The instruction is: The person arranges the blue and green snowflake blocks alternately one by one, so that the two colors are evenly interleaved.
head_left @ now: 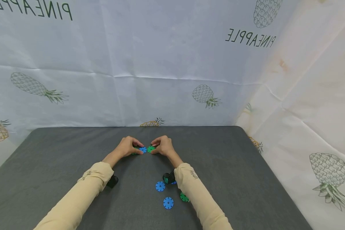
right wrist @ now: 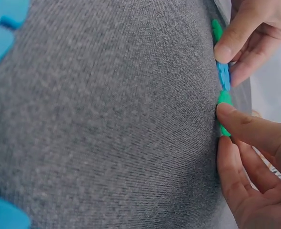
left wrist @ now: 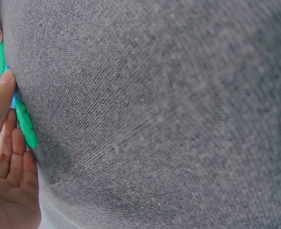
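Note:
Near the far side of the table, my left hand (head_left: 126, 147) pinches a blue notched plastic disc (head_left: 143, 149) between thumb and fingers. A green notched disc (left wrist: 26, 123) adjoins the blue one under that hand; its junction is hidden by the thumb. Opposite, my right hand (head_left: 164, 146) holds a second green notched disc (right wrist: 225, 98) by thumb and fingertips. This green disc stands edge to edge with the blue disc, in one line with it. Whether their slots interlock cannot be made out. In the right wrist view all three discs appear nearly edge-on.
Loose blue discs (head_left: 160, 186) (head_left: 168, 203) lie on the grey tabletop (head_left: 60, 153) nearer to me. Another green disc (head_left: 184, 196) is partly covered by the right sleeve. Black wrist devices (head_left: 112, 181) show beside both sleeves. A pineapple-print sheet (head_left: 149, 102) hangs behind the table.

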A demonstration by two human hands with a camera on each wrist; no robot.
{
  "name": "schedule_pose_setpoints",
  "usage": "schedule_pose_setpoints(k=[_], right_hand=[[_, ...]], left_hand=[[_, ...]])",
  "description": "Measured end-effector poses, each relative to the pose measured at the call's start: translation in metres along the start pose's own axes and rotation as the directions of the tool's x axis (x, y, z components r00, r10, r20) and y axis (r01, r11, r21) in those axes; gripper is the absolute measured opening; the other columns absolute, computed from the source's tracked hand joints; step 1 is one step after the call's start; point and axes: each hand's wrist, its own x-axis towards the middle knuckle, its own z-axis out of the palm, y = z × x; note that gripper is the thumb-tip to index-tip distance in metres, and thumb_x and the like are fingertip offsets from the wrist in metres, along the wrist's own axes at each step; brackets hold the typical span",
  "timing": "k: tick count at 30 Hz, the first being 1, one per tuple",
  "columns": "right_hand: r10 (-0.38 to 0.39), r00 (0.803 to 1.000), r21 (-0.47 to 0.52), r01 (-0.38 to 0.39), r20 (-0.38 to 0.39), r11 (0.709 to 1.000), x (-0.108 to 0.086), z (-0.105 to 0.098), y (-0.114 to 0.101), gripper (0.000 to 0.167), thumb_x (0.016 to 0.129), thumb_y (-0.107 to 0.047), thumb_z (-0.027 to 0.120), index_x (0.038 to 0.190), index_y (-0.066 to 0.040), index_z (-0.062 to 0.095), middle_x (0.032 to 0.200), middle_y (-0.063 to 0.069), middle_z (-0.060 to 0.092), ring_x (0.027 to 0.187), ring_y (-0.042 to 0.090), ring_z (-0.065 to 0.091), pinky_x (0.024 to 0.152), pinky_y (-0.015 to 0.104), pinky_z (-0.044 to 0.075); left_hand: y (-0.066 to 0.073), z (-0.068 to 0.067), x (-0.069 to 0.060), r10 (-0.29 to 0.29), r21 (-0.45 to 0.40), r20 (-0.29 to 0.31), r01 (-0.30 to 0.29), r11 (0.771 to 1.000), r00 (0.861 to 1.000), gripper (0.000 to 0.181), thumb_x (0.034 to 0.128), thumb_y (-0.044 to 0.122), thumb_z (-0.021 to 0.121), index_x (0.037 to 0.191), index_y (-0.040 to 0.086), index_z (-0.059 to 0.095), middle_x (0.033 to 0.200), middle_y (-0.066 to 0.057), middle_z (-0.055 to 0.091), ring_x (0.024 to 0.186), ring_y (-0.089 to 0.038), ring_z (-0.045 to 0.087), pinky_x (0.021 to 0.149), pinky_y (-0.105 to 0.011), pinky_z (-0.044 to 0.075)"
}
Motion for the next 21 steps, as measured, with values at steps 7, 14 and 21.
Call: schedule_pose_setpoints(k=[7,14,21], right_hand=[[-0.009,1.0,0.02,0.009,-0.009,1.0,0.0009,0.001,0.0,0.029,0.067,0.0,0.086,0.094,-0.003,0.076,0.086,0.006,0.074,0.091,0.022,0.066,0.089,0.036,0.051],[-0.004,1.0,0.024,0.004,-0.007,1.0,0.0013,0.0016,0.0,0.03,0.067,0.0,0.086,0.095,-0.004,0.077,0.086,0.006,0.074,0.093,0.022,0.066,0.087,0.035,0.052],[-0.007,1.0,0.017,0.007,-0.008,1.0,0.0019,0.0015,0.0014,0.029,0.067,0.0,0.086,0.094,-0.004,0.077,0.086,0.006,0.074,0.093,0.021,0.066,0.086,0.033,0.052]], left_hand=[[-0.002,-0.0001,0.0003,-0.016,0.01,-0.001,0.016,1.0,1.0,0.024,0.0776,0.013,0.081,0.099,0.003,0.076,0.1,-0.013,0.07,0.091,-0.028,0.062,0.077,-0.041,0.052],[-0.0037,0.0005,0.0005,-0.003,0.021,0.0,0.003,1.0,1.0,0.024,0.0781,0.015,0.081,0.099,0.004,0.076,0.098,-0.011,0.069,0.089,-0.026,0.061,0.077,-0.041,0.051],[-0.0042,0.0033,-0.0002,0.022,0.014,-0.014,-0.022,1.0,1.0,0.023,0.079,0.015,0.08,0.099,0.004,0.075,0.096,-0.01,0.069,0.088,-0.026,0.061,0.078,-0.042,0.05]])
